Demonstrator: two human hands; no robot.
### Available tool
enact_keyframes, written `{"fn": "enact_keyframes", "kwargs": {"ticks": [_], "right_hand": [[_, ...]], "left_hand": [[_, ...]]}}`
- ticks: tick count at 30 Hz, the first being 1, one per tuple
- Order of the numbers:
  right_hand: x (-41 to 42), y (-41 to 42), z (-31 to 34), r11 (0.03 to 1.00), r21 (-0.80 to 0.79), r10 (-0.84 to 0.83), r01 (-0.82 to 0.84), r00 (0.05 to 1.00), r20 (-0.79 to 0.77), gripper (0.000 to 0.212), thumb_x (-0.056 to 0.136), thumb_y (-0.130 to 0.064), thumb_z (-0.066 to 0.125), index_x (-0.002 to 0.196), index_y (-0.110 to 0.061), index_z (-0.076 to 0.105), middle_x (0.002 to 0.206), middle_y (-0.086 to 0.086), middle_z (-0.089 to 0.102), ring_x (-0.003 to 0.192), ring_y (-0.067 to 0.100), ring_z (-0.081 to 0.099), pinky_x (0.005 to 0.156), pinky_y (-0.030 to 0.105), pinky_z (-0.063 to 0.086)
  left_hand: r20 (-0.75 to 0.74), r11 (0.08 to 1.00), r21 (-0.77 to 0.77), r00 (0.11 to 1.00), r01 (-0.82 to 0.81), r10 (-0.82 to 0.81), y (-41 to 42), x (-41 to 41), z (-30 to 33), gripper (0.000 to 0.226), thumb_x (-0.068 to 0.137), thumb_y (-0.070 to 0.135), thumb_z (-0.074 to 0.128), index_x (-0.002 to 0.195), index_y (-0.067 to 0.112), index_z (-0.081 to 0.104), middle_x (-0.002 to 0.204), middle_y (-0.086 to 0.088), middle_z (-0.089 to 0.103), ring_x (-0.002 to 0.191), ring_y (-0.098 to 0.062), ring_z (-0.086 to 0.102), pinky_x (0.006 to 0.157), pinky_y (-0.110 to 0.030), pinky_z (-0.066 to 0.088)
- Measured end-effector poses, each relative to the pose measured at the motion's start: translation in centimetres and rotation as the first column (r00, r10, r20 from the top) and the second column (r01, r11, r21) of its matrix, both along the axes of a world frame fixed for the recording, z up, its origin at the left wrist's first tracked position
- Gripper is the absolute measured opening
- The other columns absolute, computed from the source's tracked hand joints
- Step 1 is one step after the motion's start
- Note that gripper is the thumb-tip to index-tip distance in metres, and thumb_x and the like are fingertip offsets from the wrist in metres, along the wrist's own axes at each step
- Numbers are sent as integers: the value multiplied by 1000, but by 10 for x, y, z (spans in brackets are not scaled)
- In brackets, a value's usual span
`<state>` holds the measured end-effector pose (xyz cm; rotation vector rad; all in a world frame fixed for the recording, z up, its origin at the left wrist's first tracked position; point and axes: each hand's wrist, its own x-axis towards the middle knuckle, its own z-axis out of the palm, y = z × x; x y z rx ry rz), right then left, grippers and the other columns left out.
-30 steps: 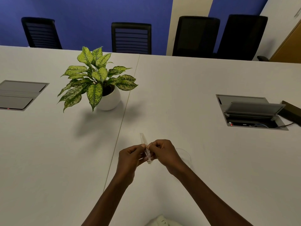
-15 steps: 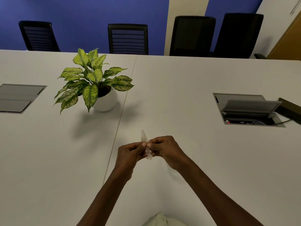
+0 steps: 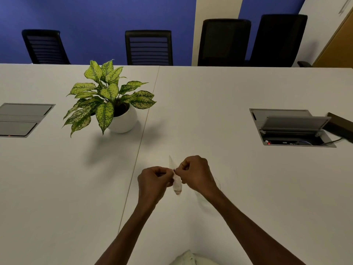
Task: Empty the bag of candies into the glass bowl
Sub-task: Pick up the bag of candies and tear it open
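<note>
Looking down from your head, you see a pale fold of cloth (image 3: 188, 260) at the bottom edge, then your two bare forearms rising over the white surface (image 3: 248, 188) to meet near its middle. Your left hand (image 3: 152, 183) is curled closed, thumb and forefinger pinching the left side of a small clear bag of candies (image 3: 177, 183). Your right hand (image 3: 195, 174) is likewise closed, its fingertips nipping the bag's right side at the same height, so that both hands grip the bag between them above the surface. The bag's long axis runs near to far and roughly upright: a thin clear flap points up and away from you above the fingers, while the filled end hangs down toward you, with pale contents dimly visible at its bottom tip. Whether the bag's mouth is open cannot be told. Just behind your right wrist a faint curved line marks the rim of the glass bowl (image 3: 218, 183), mostly hidden by the hand and forearm.

Farther out, a seam (image 3: 145, 119) divides the surface. Left of it stands a potted plant (image 3: 108, 98) in a round white pot. A closed cable hatch (image 3: 23, 119) lies at far left; an open cable hatch (image 3: 290, 127) with its lid raised lies at far right. Four black chairs (image 3: 149, 47) line the far edge, before a blue wall (image 3: 99, 20).
</note>
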<state>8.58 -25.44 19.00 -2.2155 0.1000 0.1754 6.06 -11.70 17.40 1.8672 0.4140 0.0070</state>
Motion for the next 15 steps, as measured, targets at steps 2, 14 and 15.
{"fn": "enact_keyframes", "kwargs": {"ticks": [2, 14, 15], "right_hand": [[-2, 2, 0, 982, -190, 24, -5, 995, 98, 19, 78, -20, 70, 70, -4, 65, 66, 7, 71, 60, 20, 67, 60, 32, 54], [3, -22, -8, 901, -431, 19, 48, 988, 151, 12, 86, -14, 57, 79, -7, 50, 79, 8, 60, 65, 19, 53, 53, 22, 35], [3, -22, -10, 914, -406, 33, 32, 988, 151, 11, 87, -16, 60, 90, -6, 56, 89, 9, 64, 75, 22, 60, 61, 24, 42]], "left_hand": [[33, 993, 115, 999, -2, -2, -3, 0, 1, 9, 78, 18, 76, 69, 18, 75, 61, 4, 74, 53, -5, 72, 56, -19, 61], [4, 961, 274, 999, -41, 41, -13, 7, 7, 9, 75, 23, 74, 69, 16, 77, 58, 7, 72, 55, -7, 69, 54, -19, 51], [6, 963, 269, 1000, -26, 25, -15, 8, 7, 9, 76, 23, 75, 70, 16, 77, 60, 6, 72, 56, -7, 69, 53, -17, 50]]}}
